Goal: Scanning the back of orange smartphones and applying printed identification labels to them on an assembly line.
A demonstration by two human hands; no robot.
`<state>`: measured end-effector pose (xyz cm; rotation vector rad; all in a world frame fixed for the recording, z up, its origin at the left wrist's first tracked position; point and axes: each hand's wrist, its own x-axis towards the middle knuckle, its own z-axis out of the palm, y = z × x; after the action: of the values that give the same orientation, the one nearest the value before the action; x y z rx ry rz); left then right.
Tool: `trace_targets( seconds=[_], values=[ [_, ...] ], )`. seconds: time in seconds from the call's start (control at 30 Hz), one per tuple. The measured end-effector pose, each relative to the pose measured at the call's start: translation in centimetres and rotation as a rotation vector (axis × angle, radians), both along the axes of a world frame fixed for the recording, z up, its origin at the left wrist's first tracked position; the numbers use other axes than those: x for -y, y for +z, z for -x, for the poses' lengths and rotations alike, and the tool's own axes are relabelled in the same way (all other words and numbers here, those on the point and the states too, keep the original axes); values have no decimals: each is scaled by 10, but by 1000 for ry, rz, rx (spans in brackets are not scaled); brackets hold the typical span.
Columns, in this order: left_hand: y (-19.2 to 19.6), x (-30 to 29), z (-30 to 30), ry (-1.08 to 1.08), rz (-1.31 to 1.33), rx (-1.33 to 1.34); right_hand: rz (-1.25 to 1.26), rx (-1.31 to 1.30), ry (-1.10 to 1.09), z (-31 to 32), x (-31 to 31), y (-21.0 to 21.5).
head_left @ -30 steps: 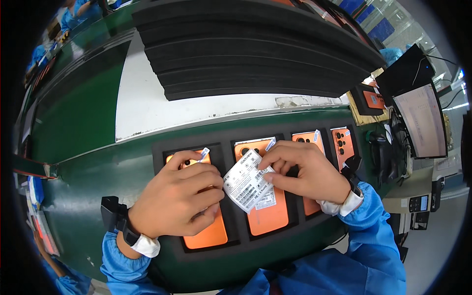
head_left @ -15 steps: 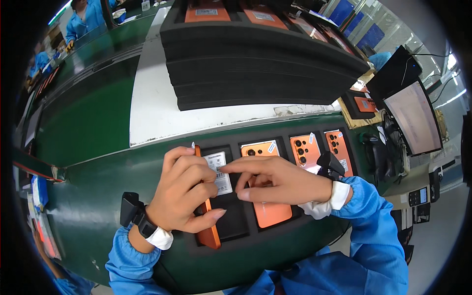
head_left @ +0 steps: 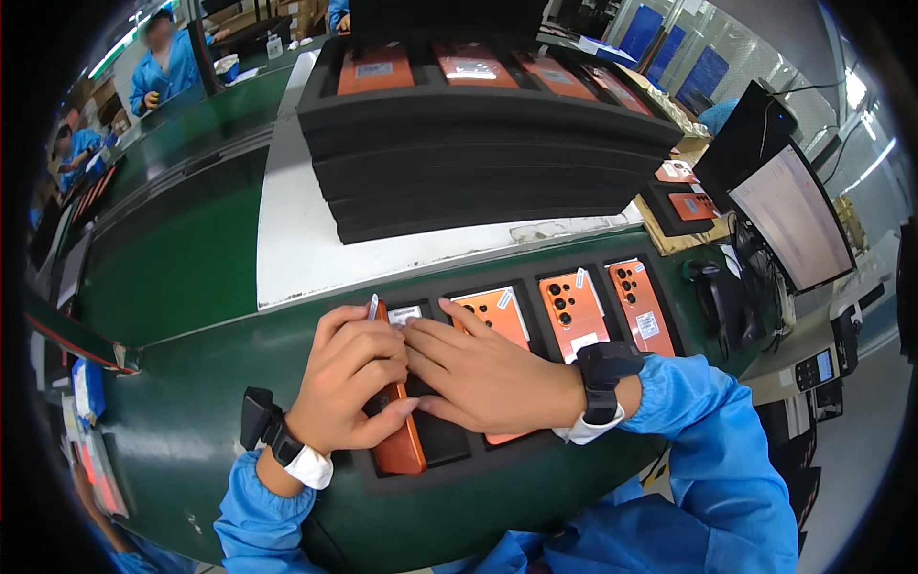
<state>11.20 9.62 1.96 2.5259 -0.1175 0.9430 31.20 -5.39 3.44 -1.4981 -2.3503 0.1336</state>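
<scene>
Left fingers (head_left: 359,342) grip an orange phone (head_left: 402,450); outstretched right fingers (head_left: 432,348) partly cover a label (head_left: 405,314).

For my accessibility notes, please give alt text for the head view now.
A person's left hand holds an orange phone tilted in a dark tray, while the right hand is beside it, partly covering a white label. Three more orange phones sit to the right, with black trays stacked beyond.

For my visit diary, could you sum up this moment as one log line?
left hand: holds phone tilted | right hand: partly covers white label | tray: three more phones
</scene>
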Motion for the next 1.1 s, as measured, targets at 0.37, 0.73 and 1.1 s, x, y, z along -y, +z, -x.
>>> trace_targets(
  seconds=[0.37,0.73,1.1],
  values=[
    [-5,84,68,700,611,-302,-125,-193,-973,-164,173,20],
    [60,149,64,646,1249,-220,96,-911,-1038,-181,250,12],
    [144,-4,9,413,951,260,-199,-1078,-754,-284,170,160]
  ],
)
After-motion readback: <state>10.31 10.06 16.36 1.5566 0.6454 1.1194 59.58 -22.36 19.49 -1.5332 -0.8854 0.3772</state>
